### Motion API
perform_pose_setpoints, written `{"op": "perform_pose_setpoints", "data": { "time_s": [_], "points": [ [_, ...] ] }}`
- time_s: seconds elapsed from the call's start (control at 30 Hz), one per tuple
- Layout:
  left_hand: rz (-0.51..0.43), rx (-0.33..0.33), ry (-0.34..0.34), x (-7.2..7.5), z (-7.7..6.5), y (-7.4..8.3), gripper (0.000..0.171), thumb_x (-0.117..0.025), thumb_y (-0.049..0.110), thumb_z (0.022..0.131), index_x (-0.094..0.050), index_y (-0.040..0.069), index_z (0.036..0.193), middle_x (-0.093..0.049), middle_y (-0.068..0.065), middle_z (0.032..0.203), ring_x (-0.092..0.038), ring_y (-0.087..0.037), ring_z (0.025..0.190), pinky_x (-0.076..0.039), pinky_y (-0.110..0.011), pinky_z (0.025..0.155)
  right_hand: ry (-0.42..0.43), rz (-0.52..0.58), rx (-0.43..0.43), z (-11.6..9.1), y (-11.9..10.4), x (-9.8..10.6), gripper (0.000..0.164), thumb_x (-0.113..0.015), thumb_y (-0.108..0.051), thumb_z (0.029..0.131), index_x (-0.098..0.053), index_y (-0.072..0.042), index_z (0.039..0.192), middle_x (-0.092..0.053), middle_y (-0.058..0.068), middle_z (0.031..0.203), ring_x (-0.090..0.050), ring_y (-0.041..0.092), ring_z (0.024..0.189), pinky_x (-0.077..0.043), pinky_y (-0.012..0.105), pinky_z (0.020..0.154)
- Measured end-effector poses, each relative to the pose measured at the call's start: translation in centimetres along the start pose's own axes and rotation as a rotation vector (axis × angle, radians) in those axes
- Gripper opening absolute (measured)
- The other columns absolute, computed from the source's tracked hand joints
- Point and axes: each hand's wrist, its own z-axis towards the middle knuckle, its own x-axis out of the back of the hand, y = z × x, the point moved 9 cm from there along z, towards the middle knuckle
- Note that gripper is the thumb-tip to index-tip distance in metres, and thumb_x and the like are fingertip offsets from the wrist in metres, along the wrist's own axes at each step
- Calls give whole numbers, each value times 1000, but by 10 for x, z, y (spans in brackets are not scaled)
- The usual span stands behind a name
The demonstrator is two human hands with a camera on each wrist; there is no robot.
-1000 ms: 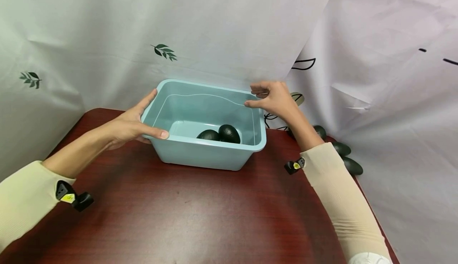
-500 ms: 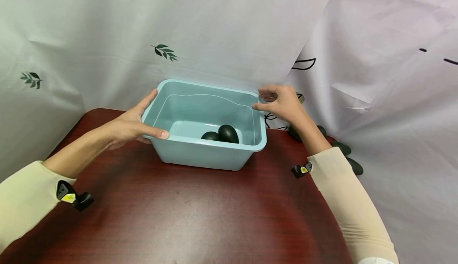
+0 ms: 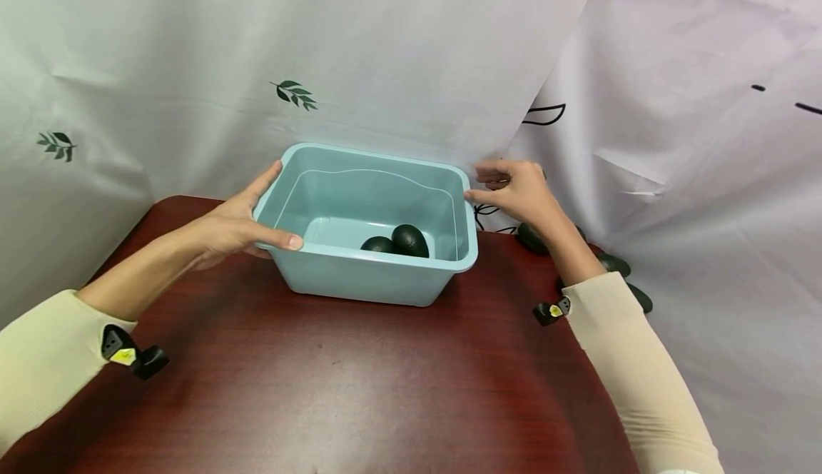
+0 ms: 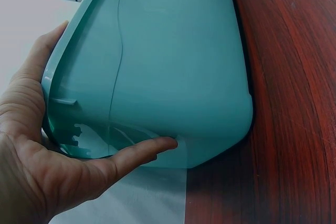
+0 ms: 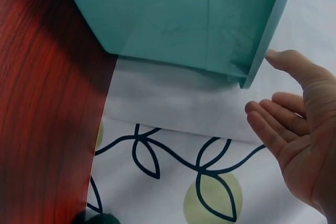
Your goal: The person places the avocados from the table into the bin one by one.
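Note:
A light blue plastic tub (image 3: 359, 278) stands on the dark red table. Two dark green avocados (image 3: 409, 240) lie side by side on its floor, partly hidden by the front wall. At the left end my left hand (image 3: 227, 228) holds the tub, thumb along the front rim and fingers against the end. My right hand (image 3: 520, 192) is just outside the right end, holding nothing, its fingers loosely bent. In the right wrist view the right thumb (image 5: 286, 61) is right at the rim.
Several more avocados (image 3: 613, 265) lie at the table's right edge, partly behind the right forearm. A white cloth (image 3: 411, 53) with printed leaves hangs behind the table (image 3: 359, 388). Each sleeve cuff carries a small black camera (image 3: 150, 362).
My right hand has moved right, from over the tub's right rim to outside it. The two avocados in the tub shifted slightly early on. My left hand stays put.

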Motion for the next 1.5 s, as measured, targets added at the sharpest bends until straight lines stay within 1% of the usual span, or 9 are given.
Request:
{"op": "perform_pose_setpoints", "data": {
  "time_s": [0.37,0.67,0.9,1.13,1.2,1.27,1.33,1.43,1.5],
  "points": [
    [-4,5,1,0,0,-1,141,-91,17,93,18,50,178,-12,-17,186,-37,-49,159,-62,-71,105,23,9,-43,-9,15,7,62,-96,-39,91,-79,-7,141,-83,18,131,-82,36,120,-65,52,105],
    [3,-1,-6,1,1,-2,141,-90,18,94,20,51,176,-9,-18,187,-36,-50,160,-62,-71,105,34,19,-61,-15,29,11,59,-94,-37,94,-79,-5,140,-82,19,134,-81,37,122,-65,52,107],
    [1,2,-6,1,0,-1,141,-90,17,94,19,51,177,-9,-18,187,-35,-50,160,-62,-71,105,46,-7,-73,-22,43,16,59,-93,-37,94,-78,-4,140,-82,20,133,-82,38,121,-66,50,104],
    [-3,5,-12,0,1,-2,140,-88,17,95,20,52,176,-8,-18,187,-34,-49,160,-59,-74,108,66,-8,-85,-29,55,23,58,-93,-36,94,-79,-2,138,-81,23,132,-80,43,121,-65,56,106],
    [-4,7,-11,0,1,-3,139,-88,17,95,20,52,176,-8,-18,187,-34,-49,160,-58,-75,108,73,-12,-92,-31,59,25,57,-93,-36,94,-79,-2,138,-81,23,132,-80,43,121,-64,56,106],
    [-4,7,-12,0,1,-3,139,-88,17,95,21,53,175,-8,-19,187,-34,-49,160,-58,-75,109,80,-9,-98,-33,62,27,57,-94,-36,94,-79,-2,137,-81,23,132,-80,43,121,-66,49,104],
    [-4,6,-13,0,1,-3,139,-88,17,96,21,52,175,-7,-19,187,-33,-49,160,-57,-76,109,85,-7,-102,-35,65,29,57,-94,-36,94,-79,-2,137,-81,23,132,-80,42,121,-65,34,100],
    [-7,7,-11,0,1,-2,140,-88,17,95,20,52,176,-8,-18,187,-34,-49,160,-58,-75,109,90,8,-109,-37,70,31,58,-93,-36,94,-79,-2,138,-81,23,133,-79,42,121,-58,15,91],
    [-9,9,-9,0,1,-1,140,-89,17,95,19,51,176,-9,-17,187,-34,-49,160,-58,-75,108,91,9,-114,-39,74,32,59,-93,-37,95,-78,0,139,-80,24,134,-79,43,122,-53,9,87]
  ]
}}
